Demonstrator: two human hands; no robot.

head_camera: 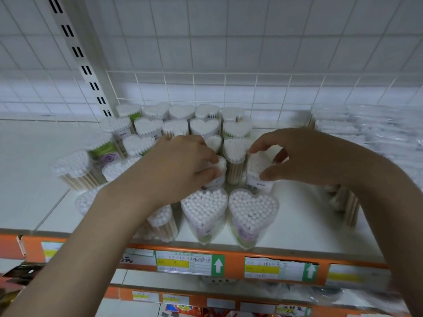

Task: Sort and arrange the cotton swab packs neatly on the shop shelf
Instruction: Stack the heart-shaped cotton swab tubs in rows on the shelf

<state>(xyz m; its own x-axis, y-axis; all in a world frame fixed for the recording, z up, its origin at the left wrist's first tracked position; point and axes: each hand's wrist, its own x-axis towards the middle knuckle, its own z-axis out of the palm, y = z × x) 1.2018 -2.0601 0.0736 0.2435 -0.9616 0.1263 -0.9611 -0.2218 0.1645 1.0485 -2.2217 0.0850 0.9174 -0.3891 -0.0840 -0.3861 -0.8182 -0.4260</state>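
On the white shelf [297, 216], the left hand [180, 165] pinches a round swab pack [218, 172] at its 3 o'clock. The right hand [304, 156] curls around another pack [258, 172], seemingly gripping it, at 9 o'clock. Two heart-shaped packs [203, 209] full of swabs stand at 6 o'clock.

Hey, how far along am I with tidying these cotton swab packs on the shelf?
Roughly midway. Done: the back rows stand upright in lines against the wire grid. In hand: your left hand grips one pack, and your right hand holds another. Left: the tilted packs at the left and the two heart-shaped front packs need lining up.
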